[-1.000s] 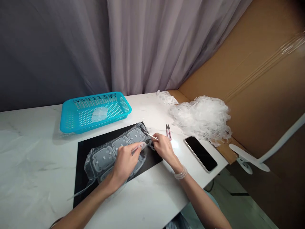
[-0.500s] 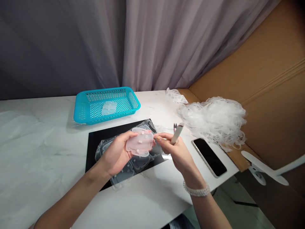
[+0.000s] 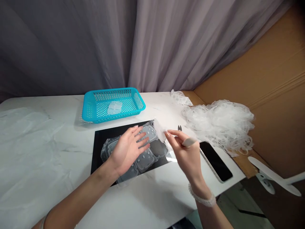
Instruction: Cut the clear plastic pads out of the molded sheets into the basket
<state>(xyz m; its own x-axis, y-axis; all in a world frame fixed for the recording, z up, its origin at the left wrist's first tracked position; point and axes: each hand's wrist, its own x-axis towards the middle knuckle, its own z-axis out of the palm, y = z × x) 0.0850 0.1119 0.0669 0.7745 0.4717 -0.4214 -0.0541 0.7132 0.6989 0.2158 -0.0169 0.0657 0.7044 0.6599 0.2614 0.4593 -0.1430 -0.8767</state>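
Note:
My left hand [image 3: 128,149] is open, palm up with its fingers spread. It hovers over a clear moulded sheet [image 3: 145,160] with several panels, which lies on a black mat [image 3: 98,143]. Between thumb and forefinger, my right hand [image 3: 184,152] pinches a thin translucent white piece [image 3: 159,129] by its edge, tilted and slightly blurred. A pale, flat-handled tool [image 3: 189,142] is also tucked in that hand; its kind I cannot make out. An opening [image 3: 159,148] shows in the sheet below the pinched piece.
A blue basket [image 3: 89,119] holds similar translucent pieces [image 3: 114,107]. On the right lie a heap of stringy white scrap [image 3: 219,124], a phone [image 3: 215,162] and dark tool tips [image 3: 179,128]. Clear film [image 3: 26,152] covers the table's left side. A cardboard wall [image 3: 269,73] borders the right.
My left hand has let go of the translucent piece and spread its fingers. The piece is now in my right hand, turned more edge-on. The view has shifted slightly left.

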